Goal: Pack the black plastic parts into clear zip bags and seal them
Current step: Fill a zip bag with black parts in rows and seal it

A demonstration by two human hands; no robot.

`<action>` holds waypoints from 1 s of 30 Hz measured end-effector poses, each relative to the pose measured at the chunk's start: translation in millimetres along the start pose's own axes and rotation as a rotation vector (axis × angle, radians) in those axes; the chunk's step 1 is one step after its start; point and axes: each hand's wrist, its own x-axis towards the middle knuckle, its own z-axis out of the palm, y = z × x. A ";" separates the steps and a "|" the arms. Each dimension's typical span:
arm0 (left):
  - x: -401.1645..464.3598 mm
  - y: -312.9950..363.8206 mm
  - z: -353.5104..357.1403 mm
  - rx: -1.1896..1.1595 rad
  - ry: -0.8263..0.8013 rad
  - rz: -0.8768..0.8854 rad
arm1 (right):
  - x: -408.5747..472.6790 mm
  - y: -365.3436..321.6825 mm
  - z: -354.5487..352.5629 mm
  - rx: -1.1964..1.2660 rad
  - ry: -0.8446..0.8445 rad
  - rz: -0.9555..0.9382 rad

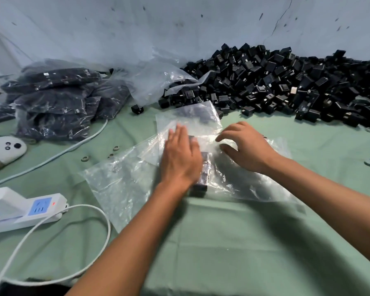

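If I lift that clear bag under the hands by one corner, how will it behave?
Probably floppy: the clear zip bag lies wrinkled and limp on the green cloth. It would likely sag toward the black parts inside, which look dense for their size. The glossy film may slip, so the left hand pressing flat on it makes sense.

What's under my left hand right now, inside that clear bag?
Under the left hand, black plastic parts lie in a row inside the clear zip bag. The palm covers most of them, so their number stays hidden.
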 end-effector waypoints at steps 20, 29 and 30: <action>21.4 -11.3 16.2 0.222 -0.240 0.189 | 72.2 12.5 6.8 0.131 0.163 0.309; 19.0 -11.1 26.4 0.394 -0.284 0.171 | 124.0 80.7 28.6 -0.157 -0.252 0.357; 18.6 -10.5 26.0 0.391 -0.286 0.171 | 127.9 81.5 33.8 -0.141 -0.240 0.362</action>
